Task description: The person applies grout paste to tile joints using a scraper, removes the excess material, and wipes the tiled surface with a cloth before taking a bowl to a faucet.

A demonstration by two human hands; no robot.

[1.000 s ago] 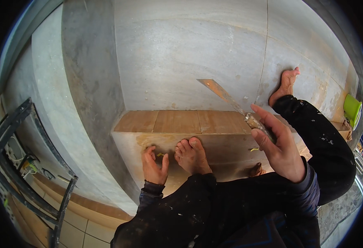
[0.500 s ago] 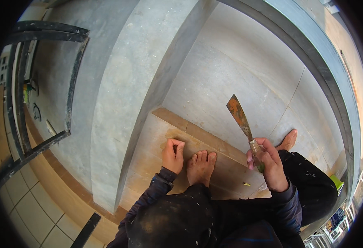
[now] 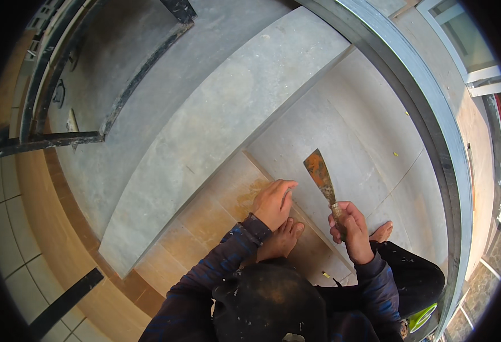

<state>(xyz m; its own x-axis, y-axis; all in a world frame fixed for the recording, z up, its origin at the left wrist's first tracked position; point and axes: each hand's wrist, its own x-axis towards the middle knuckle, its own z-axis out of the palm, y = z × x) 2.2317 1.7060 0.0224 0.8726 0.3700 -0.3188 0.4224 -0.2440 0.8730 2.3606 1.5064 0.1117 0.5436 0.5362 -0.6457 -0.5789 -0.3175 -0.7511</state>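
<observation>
A putty knife (image 3: pixel 321 174) with a rust-stained blade is in my right hand (image 3: pixel 353 232), its handle wrapped by the fingers and its blade pointing up and away from me. The blade stands over the grey tiled floor (image 3: pixel 353 131). My left hand (image 3: pixel 273 205) is just above my left foot (image 3: pixel 284 239), near the edge of the tan tiled step (image 3: pixel 222 205). Its fingers are loosely bent toward the right, with a gap to the thumb; nothing shows in it.
A pale grey slab (image 3: pixel 205 114) runs diagonally beside the step. On the left is a black metal frame (image 3: pixel 142 80); a curved metal rail (image 3: pixel 433 108) borders the right. My right foot (image 3: pixel 381 232) rests on the floor tiles. Something bright green (image 3: pixel 421 319) is by my right leg.
The view has turned and shifted. My left hand has moved right and farther over the step edge, its fingers loosening from a closed curl. The putty knife stays in my right hand.
</observation>
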